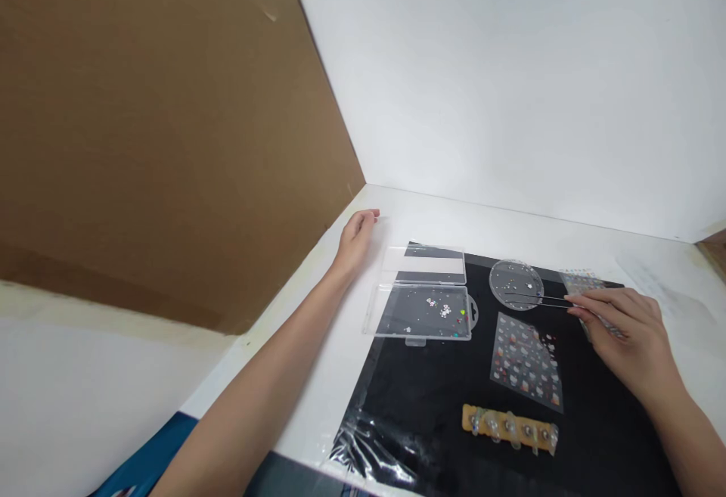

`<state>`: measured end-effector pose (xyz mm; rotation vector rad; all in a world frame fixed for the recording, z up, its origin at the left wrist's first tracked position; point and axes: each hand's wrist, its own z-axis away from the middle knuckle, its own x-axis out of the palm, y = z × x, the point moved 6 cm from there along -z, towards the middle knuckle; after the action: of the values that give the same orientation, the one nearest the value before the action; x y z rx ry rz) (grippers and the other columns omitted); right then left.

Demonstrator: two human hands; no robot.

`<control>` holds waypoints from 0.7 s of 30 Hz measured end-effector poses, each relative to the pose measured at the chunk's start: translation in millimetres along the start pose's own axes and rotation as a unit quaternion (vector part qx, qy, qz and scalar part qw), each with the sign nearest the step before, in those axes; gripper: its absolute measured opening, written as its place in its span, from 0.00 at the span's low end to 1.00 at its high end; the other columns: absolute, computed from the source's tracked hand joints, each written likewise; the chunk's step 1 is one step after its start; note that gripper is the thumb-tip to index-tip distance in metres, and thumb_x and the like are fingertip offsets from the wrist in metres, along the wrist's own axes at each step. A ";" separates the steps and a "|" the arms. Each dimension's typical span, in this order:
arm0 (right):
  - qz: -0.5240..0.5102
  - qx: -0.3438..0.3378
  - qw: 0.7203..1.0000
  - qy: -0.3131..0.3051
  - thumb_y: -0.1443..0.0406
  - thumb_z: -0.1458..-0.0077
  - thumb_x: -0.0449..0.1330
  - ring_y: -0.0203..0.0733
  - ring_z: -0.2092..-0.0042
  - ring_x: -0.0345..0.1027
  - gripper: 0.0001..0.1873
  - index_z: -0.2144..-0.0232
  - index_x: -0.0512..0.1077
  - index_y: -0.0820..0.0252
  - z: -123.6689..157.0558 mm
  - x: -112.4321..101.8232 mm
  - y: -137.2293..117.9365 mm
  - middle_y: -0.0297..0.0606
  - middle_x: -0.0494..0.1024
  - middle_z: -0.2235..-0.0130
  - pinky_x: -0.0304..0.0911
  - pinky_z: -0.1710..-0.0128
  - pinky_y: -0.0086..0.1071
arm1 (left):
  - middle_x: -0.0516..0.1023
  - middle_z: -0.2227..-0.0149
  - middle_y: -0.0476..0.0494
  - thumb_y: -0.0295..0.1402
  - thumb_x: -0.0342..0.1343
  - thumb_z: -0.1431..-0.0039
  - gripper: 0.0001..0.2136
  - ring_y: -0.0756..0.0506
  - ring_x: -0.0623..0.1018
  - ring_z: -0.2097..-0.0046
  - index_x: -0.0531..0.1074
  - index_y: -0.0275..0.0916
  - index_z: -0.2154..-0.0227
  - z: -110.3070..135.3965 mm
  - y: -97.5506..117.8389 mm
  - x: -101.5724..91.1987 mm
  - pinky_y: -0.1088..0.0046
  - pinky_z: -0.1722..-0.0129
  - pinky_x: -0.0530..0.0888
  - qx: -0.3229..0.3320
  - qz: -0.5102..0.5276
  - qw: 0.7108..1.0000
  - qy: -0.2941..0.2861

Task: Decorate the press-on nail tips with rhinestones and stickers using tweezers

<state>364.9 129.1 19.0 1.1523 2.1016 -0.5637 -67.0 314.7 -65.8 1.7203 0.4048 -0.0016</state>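
My right hand (627,330) pinches thin black tweezers (536,299) whose tips reach into a small round clear dish (515,274) of tiny decorations. My left hand (356,238) rests on the white table left of an open clear plastic box (423,308), fingers loosely curled, holding nothing. The box holds several small coloured bits. A sticker sheet (526,361) lies below the dish. A tan strip with clear nail tips (509,427) lies nearer me. All sit on a black mat (431,399).
A brown cardboard wall (159,119) stands at the left and a white wall (510,73) behind. Another sticker sheet (581,281) lies partly under my right hand. Crinkled clear plastic (368,451) covers the mat's near left corner.
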 end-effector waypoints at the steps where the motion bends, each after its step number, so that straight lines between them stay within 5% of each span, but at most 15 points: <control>1: 0.004 0.002 1.000 0.002 0.67 0.34 0.66 0.40 0.62 0.76 0.07 0.57 0.81 0.48 0.4 -0.1 0.3 0.32 0.85 0.61 0.63 0.59 0.38 | 0.80 0.42 0.38 0.53 0.50 0.31 0.19 0.38 0.78 0.41 0.75 0.43 0.56 -0.1 -0.2 0.0 0.60 0.36 0.70 0.001 0.000 1.000 -0.001; 21: -0.030 0.047 0.998 -0.014 0.65 0.34 0.66 0.43 0.61 0.77 0.08 0.55 0.83 0.45 9.4 6.7 15.2 0.33 0.85 0.59 0.68 0.58 0.41 | 0.81 0.43 0.39 0.54 0.51 0.32 0.19 0.37 0.77 0.39 0.76 0.45 0.57 0.0 0.5 -1.1 0.58 0.34 0.69 -0.004 -0.003 1.000 0.001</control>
<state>378.6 134.6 6.9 1.1289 2.1108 -0.7101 -68.0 314.3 -65.1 1.7121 0.4116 -0.0036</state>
